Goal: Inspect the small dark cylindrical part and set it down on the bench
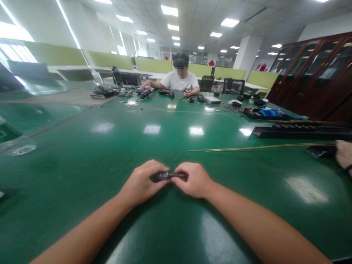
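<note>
Between my hands, a small dark cylindrical object (171, 175) lies sideways, a little above or on the green table (123, 135). My left hand (143, 181) pinches its wider, greyish left part between thumb and fingers. The thinner, ridged right part is held by my right hand (195, 180), whose curled fingers hide its end. Both hands are nearly touching at the middle of the object. What exactly the object is, I cannot make out.
Across the table sits a person (180, 79) among tools and small parts. Thin brass-coloured rods (242, 147) reach in from the right, near another person's hand (344, 154). Black rails (297, 132) lie behind them. Clear plastic (22, 146) is at left.
</note>
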Motion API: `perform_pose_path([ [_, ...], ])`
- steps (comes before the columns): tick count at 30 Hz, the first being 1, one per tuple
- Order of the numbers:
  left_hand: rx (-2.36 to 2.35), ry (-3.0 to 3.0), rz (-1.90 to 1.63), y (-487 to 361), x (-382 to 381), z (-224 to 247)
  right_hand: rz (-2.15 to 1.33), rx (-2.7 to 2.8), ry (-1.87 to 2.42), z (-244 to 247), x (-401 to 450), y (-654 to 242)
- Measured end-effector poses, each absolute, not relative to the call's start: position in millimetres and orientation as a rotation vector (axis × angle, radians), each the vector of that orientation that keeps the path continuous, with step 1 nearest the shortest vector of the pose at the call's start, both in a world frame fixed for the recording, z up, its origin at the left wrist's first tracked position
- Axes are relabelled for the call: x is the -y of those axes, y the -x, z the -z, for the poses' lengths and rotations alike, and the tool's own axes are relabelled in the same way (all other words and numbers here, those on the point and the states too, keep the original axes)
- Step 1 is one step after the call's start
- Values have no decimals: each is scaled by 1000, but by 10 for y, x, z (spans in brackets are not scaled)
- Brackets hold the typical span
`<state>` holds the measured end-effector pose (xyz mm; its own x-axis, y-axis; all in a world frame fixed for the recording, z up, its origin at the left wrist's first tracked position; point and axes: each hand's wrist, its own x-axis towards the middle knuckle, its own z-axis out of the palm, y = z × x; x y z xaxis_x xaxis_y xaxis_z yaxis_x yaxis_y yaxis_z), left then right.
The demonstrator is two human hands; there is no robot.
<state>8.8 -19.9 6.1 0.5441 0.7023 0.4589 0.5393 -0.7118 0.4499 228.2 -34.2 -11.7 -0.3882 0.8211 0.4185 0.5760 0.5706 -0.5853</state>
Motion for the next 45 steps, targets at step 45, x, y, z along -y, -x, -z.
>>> perform_pose_path([
  [45, -1301, -2470, -918, 172, 64, -127, -437, 2057, 1182, 116, 377, -2286],
])
